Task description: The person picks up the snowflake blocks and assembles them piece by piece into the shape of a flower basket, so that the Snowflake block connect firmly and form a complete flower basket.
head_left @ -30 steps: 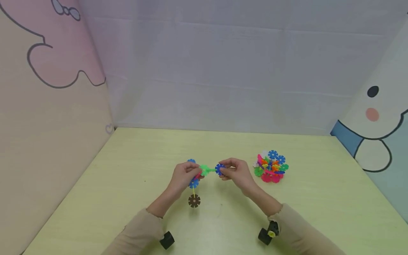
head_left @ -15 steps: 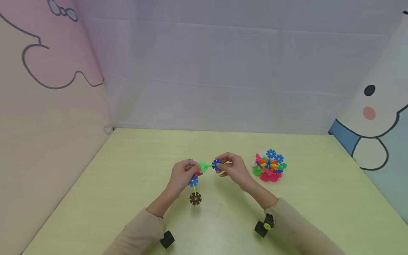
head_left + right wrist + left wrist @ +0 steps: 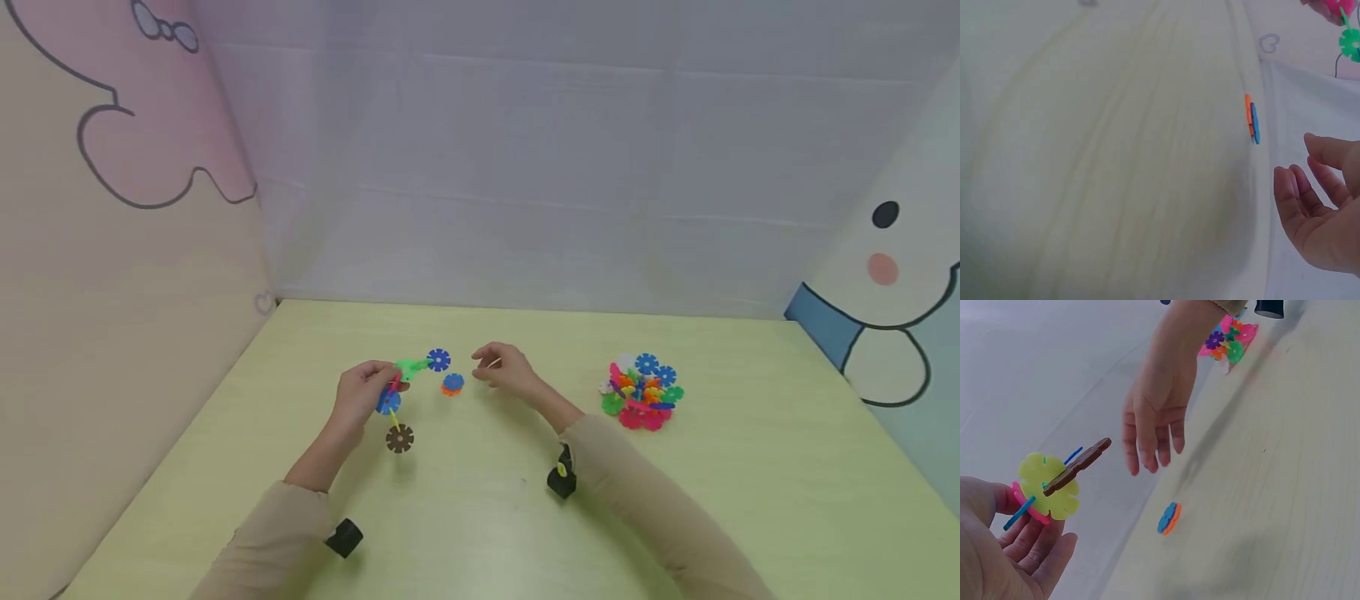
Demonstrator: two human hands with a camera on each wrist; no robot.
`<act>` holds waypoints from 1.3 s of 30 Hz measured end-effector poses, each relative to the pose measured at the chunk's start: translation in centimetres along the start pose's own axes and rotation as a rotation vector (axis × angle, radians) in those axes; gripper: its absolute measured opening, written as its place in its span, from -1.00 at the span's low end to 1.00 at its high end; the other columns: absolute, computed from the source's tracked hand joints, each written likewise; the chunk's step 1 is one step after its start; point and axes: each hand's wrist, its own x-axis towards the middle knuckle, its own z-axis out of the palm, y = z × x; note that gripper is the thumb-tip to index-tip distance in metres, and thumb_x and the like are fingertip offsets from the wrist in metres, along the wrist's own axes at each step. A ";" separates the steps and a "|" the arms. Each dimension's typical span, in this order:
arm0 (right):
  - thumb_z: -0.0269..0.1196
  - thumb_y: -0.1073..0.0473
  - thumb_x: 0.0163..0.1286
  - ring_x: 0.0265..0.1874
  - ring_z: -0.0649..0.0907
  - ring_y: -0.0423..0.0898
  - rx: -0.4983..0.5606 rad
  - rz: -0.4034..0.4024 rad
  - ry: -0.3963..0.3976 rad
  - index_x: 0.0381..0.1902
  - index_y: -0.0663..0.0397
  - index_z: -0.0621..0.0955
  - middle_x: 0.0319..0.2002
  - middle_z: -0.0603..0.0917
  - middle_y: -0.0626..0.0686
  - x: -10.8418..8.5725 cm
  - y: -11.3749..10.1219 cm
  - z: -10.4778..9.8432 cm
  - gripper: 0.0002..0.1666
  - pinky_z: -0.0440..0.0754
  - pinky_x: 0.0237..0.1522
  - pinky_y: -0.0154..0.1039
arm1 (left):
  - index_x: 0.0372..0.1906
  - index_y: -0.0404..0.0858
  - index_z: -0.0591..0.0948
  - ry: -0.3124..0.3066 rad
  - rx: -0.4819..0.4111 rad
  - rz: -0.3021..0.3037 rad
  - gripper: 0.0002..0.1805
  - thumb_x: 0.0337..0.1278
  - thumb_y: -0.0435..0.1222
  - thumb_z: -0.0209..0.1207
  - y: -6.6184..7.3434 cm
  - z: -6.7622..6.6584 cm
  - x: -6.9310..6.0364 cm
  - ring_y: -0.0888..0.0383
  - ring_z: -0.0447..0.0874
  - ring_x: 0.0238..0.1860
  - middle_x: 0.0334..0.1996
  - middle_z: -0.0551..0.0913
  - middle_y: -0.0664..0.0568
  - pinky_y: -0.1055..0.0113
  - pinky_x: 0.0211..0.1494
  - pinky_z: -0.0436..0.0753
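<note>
In the head view my left hand [image 3: 362, 390] pinches a joined set of slotted plastic snowflake discs, gripping it near a pink disc [image 3: 1040, 512]. A green disc [image 3: 410, 369] and a dark blue disc [image 3: 438, 360] stick out to the right. Below the fingers hang a lighter blue disc [image 3: 388, 402], a yellow disc [image 3: 1047, 485] seen edge-on from the head, and a brown disc [image 3: 400, 438]. My right hand [image 3: 506, 367] hovers with loosely bent fingers, nothing between them. Left of it, a loose blue disc [image 3: 453, 381] lies over an orange disc [image 3: 451, 392] on the table.
A heap of mixed-colour discs [image 3: 641, 393] sits on the pale table [image 3: 525, 533], right of the right hand. A white cloth backdrop [image 3: 525, 183] rises behind the table, with cartoon-printed panels [image 3: 172, 333] at the sides. Black wrist cameras [image 3: 344, 538] hang below both sleeves.
My right hand has let go of the dark blue disc and moved slightly left. The left hand carried the joined discs left, uncovering the loose blue and orange pair.
</note>
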 end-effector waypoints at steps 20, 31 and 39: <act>0.34 0.30 0.06 -0.45 0.49 -0.13 -0.283 0.077 -0.054 -0.37 0.19 0.57 -0.45 0.56 0.02 0.5 0.4 1.0 -0.83 0.46 -0.44 -0.37 | -0.12 -0.40 0.52 -0.039 0.005 -0.019 -0.72 0.23 -0.25 0.03 -0.5 1.5 0.3 -0.05 0.64 -0.15 -0.35 0.68 -0.06 0.50 -0.44 0.53; 0.26 0.34 0.15 -0.45 0.58 -0.15 -0.152 -0.111 0.054 -0.34 0.16 0.54 -0.41 0.58 0.01 -7.0 -0.9 -2.3 -0.88 0.58 -0.40 -0.35 | -0.22 -0.40 0.56 -0.101 -0.059 -0.001 -0.78 0.17 -0.30 0.07 -0.3 4.3 -1.3 -0.06 0.67 -0.22 -0.40 0.69 -0.06 0.48 -0.48 0.51; 0.28 0.35 0.13 -0.41 0.62 -0.17 -0.140 -0.266 0.301 -0.37 0.09 0.55 -0.42 0.62 -0.03 -10.3 -1.3 -2.8 -0.87 0.61 -0.41 -0.38 | -0.23 -0.40 0.57 -0.152 -0.097 0.025 -0.78 0.17 -0.30 0.07 0.4 6.3 -2.4 -0.05 0.68 -0.24 -0.39 0.69 -0.11 0.46 -0.47 0.53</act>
